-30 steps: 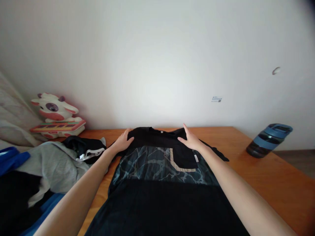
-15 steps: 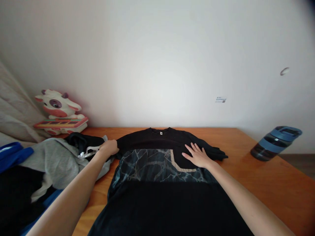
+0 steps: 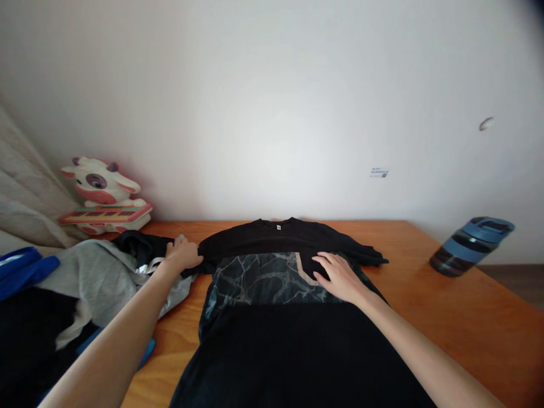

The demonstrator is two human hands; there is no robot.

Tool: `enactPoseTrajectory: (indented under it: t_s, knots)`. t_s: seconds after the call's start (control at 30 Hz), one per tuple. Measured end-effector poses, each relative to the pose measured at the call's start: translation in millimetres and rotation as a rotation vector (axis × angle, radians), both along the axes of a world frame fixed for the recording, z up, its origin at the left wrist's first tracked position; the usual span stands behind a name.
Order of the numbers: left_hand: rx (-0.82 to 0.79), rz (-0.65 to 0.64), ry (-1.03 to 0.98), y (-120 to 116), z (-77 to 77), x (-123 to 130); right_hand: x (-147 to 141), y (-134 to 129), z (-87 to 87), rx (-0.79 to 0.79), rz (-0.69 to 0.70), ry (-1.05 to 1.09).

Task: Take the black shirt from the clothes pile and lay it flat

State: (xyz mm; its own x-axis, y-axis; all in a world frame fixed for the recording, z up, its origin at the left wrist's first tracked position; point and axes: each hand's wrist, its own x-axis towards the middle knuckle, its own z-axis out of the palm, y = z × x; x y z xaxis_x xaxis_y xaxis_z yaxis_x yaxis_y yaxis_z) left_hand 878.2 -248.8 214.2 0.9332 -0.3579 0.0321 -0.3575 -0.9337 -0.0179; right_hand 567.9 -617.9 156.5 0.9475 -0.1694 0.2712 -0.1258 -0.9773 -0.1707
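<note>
Black T-shirt [image 3: 280,272] lies flat, face up, on the wooden table [image 3: 446,294], collar far. Left hand [image 3: 183,255] is closed on the left sleeve; right hand [image 3: 340,276] rests spread and flat on the chest print. Fabric judged light, limp, prone to wrinkling; best gripped at shoulder seams or hem.

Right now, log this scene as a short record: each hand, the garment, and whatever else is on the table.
left hand: closed on the sleeve edge of the black shirt
right hand: palm down, flat on the shirt's patterned chest panel
shirt: spread front up on the wooden table, collar toward the wall
left of shirt: heap of clothes, grey piece on top
far left, by the wall: cow toy
far right: blue bottle lying on its side
</note>
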Motion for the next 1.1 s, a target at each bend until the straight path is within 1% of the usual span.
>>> enactPoseTrajectory:
  t_s: [0.07, 0.1, 0.13, 0.17, 0.2, 0.23, 0.27, 0.3, 0.33, 0.37, 0.4, 0.43, 0.5, 0.57, 0.63, 0.67, 0.73, 0.8, 0.83, 0.9, 0.97, 1.03, 1.07, 1.1]
  knots:
    - [-0.062, 0.021, 0.002, -10, 5.1, -2, -8, 11, 3.7, 0.075, 0.036, -0.076]
    - [-0.143, 0.038, -0.016, -17, 8.5, -7, -9, 17, 5.4, 0.127, 0.047, -0.115]
    - [-0.269, 0.034, -0.033, -26, 12.0, -16, -9, 24, 6.8, 0.193, 0.055, -0.151]
    - [-0.432, -0.013, -0.032, -37, 15.6, -27, -7, 31, 7.8, 0.277, 0.056, -0.180]
    - [-0.622, -0.098, -0.009, -47, 18.7, -42, -4, 40, 8.5, 0.380, 0.050, -0.197]
    - [-0.788, -0.260, 0.075, -57, 21.1, -58, 0, 48, 8.7, 0.498, 0.035, -0.199]
    - [-0.891, -0.442, 0.200, -66, 22.5, -75, 4, 56, 8.4, 0.625, 0.013, -0.185]
    - [-0.918, -0.597, 0.317, -72, 22.7, -91, 9, 64, 7.7, 0.750, -0.014, -0.158]
    - [-0.894, -0.701, 0.376, -77, 21.6, -106, 14, 71, 6.4, 0.861, -0.043, -0.125]
    - [-0.841, -0.757, 0.379, -78, 19.0, -119, 19, 76, 4.7, 0.949, -0.071, -0.088]
    - [-0.771, -0.769, 0.332, -78, 15.1, -128, 23, 80, 2.6, 1.011, -0.097, -0.054]
    - [-0.697, -0.752, 0.263, -76, 9.9, -135, 27, 83, 0.4, 1.046, -0.126, -0.026]
    - [-0.545, -0.701, 0.175, -68, -2.9, -140, 34, 86, -3.6, 1.035, -0.202, 0.010]
    - [-0.410, -0.656, 0.181, -60, -15.7, -139, 42, 87, -5.9, 0.971, -0.294, 0.013]
    - [-0.331, -0.617, 0.187, -54, -24.2, -133, 50, 86, -5.8, 0.957, -0.354, -0.014]
    - [-0.318, -0.598, 0.174, -52, -25.9, -131, 54, 86, -5.1, 0.981, -0.363, -0.028]
    - [-0.320, -0.575, 0.125, -49, -24.2, -129, 63, 86, -2.7, 1.077, -0.348, -0.058]
    - [-0.334, -0.604, 0.095, -47, -18.4, -135, 72, 87, 1.2, 1.197, -0.325, -0.090]
    - [-0.348, -0.643, 0.106, -46, -15.7, -141, 77, 88, 3.8, 1.268, -0.312, -0.114]
    - [-0.388, -0.765, 0.177, -47, -13.6, -159, 89, 91, 11.6, 1.415, -0.277, -0.183]
    - [-0.400, -0.915, 0.251, -54, -17.8, -178, 103, 94, 23.2, 1.538, -0.234, -0.271]
    - [-0.351, -1.012, 0.261, -67, -26.3, -187, 118, 97, 38.4, 1.626, -0.188, -0.364]
    - [-0.311, -1.017, 0.253, -76, -30.5, -187, 125, 98, 46.9, 1.657, -0.164, -0.406]
    - [-0.272, -0.978, 0.248, -85, -33.7, -182, 131, 100, 55.4, 1.681, -0.140, -0.444]
